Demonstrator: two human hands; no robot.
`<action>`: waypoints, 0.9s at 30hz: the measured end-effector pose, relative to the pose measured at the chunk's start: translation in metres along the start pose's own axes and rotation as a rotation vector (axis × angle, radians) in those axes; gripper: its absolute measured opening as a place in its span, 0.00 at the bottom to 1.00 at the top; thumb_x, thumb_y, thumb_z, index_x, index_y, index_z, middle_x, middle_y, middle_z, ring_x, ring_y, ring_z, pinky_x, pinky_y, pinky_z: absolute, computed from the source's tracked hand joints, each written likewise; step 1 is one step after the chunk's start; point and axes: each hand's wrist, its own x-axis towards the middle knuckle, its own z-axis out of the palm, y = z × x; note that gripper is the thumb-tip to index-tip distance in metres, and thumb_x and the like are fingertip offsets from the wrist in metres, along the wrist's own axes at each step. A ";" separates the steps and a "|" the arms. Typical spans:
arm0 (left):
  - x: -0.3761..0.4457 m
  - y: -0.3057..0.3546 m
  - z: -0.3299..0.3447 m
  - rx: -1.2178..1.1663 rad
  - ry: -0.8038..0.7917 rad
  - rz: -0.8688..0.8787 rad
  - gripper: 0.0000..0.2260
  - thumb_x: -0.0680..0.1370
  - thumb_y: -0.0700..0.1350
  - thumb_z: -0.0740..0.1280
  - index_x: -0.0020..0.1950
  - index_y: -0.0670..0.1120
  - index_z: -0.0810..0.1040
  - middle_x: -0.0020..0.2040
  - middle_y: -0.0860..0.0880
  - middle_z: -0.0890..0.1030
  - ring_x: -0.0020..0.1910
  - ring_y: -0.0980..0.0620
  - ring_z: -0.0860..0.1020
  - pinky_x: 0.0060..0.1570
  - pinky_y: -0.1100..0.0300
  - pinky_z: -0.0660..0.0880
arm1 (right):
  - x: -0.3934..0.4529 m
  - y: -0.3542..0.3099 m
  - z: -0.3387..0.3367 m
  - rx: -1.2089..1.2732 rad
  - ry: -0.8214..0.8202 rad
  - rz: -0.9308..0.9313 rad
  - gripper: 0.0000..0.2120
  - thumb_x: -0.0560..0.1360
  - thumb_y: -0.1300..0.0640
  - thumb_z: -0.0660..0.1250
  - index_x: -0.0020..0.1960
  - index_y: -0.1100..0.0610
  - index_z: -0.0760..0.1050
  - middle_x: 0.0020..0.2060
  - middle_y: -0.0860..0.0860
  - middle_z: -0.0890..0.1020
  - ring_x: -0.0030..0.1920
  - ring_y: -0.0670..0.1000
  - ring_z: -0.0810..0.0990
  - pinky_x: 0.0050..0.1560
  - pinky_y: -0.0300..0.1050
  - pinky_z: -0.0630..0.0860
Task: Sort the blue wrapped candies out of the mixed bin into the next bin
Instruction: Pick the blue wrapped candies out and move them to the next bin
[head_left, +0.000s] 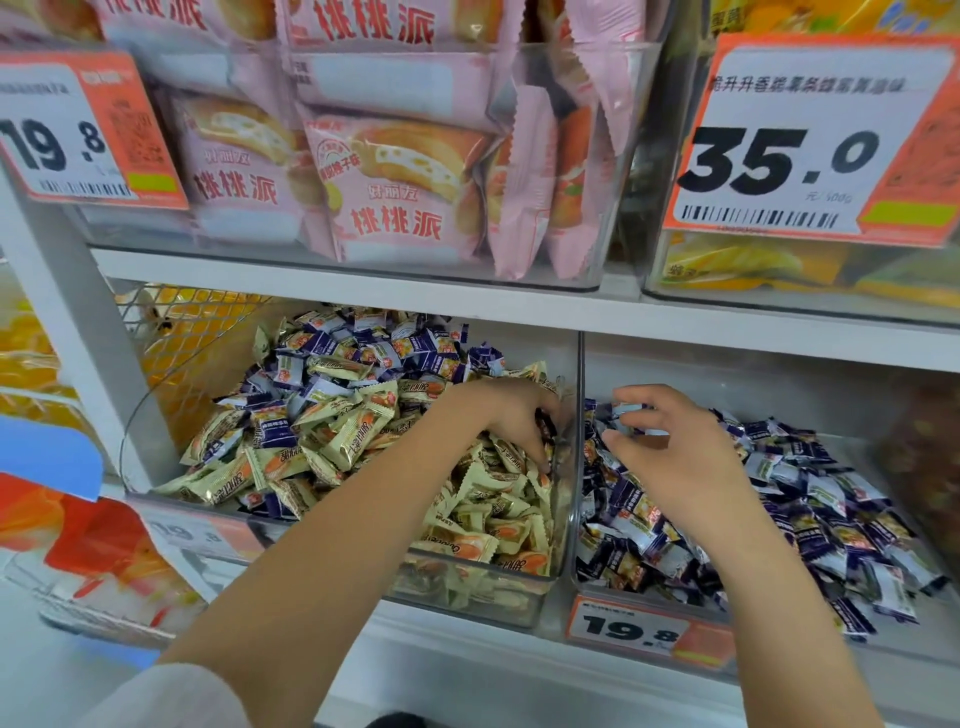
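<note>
The blue wrapped candies (322, 347) are small pillow packs in dark blue and pale grey-blue foil with an orange patch, strewn mostly toward the 12 o'clock end of the mixed bin (470, 582) among cream-and-orange ones, while the next bin (584, 584), at its 3 o'clock side, holds only blue ones. The left hand (511, 413) digs at the mixed bin's right wall, fingers curled round a dark, half-hidden wrapper. The right hand (675, 449) hovers over the next bin pinching a pale-blue candy (629, 413), its print unreadable.
</note>
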 end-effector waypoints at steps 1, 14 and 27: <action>-0.001 -0.002 0.001 -0.010 0.014 0.009 0.30 0.66 0.53 0.76 0.66 0.51 0.71 0.68 0.51 0.71 0.64 0.47 0.71 0.62 0.51 0.71 | 0.000 0.000 -0.001 0.001 -0.005 -0.004 0.17 0.75 0.57 0.68 0.63 0.49 0.73 0.51 0.48 0.78 0.53 0.48 0.76 0.49 0.41 0.69; -0.057 -0.013 0.011 -0.425 0.514 0.078 0.04 0.72 0.42 0.72 0.44 0.46 0.78 0.48 0.54 0.78 0.54 0.54 0.74 0.53 0.62 0.66 | -0.002 0.007 -0.006 0.065 -0.008 -0.034 0.16 0.76 0.58 0.67 0.62 0.49 0.73 0.54 0.50 0.78 0.56 0.51 0.76 0.50 0.44 0.72; -0.119 0.004 0.015 -1.074 0.840 0.129 0.04 0.73 0.41 0.71 0.45 0.48 0.78 0.42 0.55 0.80 0.43 0.56 0.76 0.49 0.60 0.72 | -0.020 -0.034 0.010 0.210 0.089 -0.382 0.13 0.76 0.62 0.65 0.55 0.46 0.77 0.46 0.40 0.80 0.47 0.37 0.77 0.48 0.32 0.76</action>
